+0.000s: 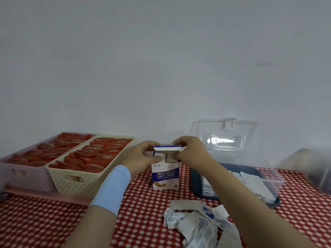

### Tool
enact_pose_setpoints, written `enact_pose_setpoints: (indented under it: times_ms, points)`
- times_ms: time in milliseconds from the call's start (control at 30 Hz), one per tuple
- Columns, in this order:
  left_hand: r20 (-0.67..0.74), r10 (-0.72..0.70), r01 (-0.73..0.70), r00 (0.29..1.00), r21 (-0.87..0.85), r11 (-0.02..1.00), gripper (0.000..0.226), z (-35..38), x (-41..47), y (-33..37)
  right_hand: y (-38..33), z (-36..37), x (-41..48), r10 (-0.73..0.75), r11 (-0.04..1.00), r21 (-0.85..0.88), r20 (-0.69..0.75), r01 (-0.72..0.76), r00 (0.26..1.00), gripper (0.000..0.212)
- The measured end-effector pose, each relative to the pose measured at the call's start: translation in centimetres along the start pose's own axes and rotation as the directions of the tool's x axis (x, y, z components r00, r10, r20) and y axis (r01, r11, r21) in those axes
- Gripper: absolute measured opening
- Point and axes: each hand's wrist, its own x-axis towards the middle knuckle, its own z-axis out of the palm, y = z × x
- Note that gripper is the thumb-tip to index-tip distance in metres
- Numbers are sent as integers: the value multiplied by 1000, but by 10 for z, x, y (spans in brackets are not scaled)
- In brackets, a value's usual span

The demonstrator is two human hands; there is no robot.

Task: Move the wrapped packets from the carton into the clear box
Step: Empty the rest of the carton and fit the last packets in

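A: Count, from the left?
B: Two baskets, lilac basket (26,178) touching cream basket (86,181), both full of red sachets (93,154). One carton (165,176), upright mid-surface (44,221). Left grip (143,156) and right grip (189,151) pinch its top flaps.
A: Further right?
B: One clear box (279,179) (lid up, some inside), just beside the carton. A heap of wrapped packets (198,224) lies at the near edge, with bare cloth to its left.

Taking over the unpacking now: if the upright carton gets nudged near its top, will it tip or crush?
It may tip easily: the carton stands tall on a small base on the tablecloth. Its thin card flaps, held by the left hand and right hand, would likely bend if squeezed. Probably light, judging by the flat packets near it.
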Motion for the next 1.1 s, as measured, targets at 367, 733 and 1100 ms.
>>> enact_pose_setpoints:
  times_ms: [367, 733, 1100]
  points:
    - [58, 21, -30, 998, 145, 989, 42, -13, -1, -3, 6, -25, -13, -31, 999, -29, 249, 39, 968, 39]
    - [-56, 86, -78, 995, 139, 987, 15, -10, -4, 6, 12, -20, -10, -79, 988, -124, 126, 94, 989, 12]
    - [82, 126, -147, 989, 357, 923, 20, -19, -7, 16, 3, -13, -16, -146, 933, -301, 185, 197, 972, 44]
